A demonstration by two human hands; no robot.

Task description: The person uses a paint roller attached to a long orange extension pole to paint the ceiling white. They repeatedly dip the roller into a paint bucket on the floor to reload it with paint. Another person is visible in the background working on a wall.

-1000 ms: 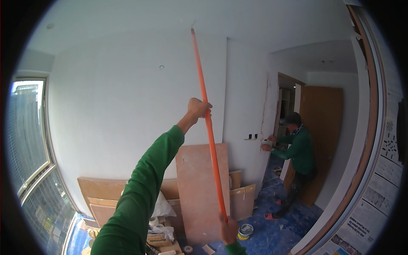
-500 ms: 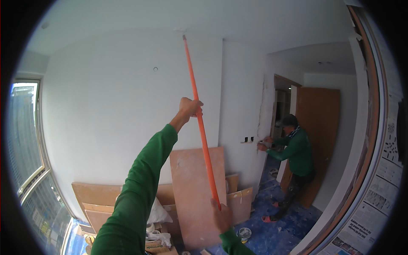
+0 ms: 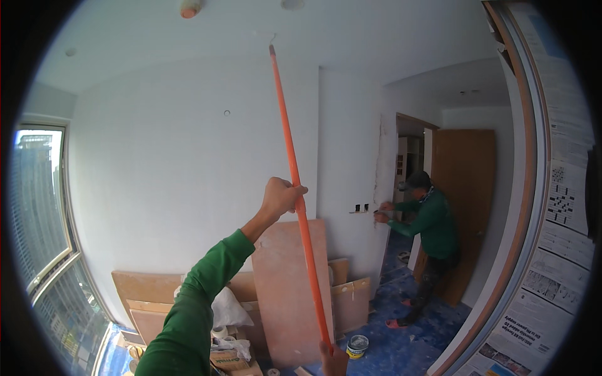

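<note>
Holding orange pole (image 3: pixel 306 244); L hand (image 3: pixel 280 196) grip higher, R hand (image 3: pixel 335 361) grip lower; bucket (image 3: pixel 357 348) nr R, contents unclear

We reach our left arm (image 3: pixel 204 297) up and forward from the lower left, its green-sleeved length slanting toward the middle, with the bare left wrist (image 3: pixel 253 227) showing beyond the cuff. Our left hand (image 3: pixel 279 195) is raised in front of us and curled into a grip, the back of it partly turned our way. Our right hand (image 3: pixel 335 361) sits much lower, near the bottom edge and right of centre, likewise curled into a grip and partly cut off by that edge.
</note>
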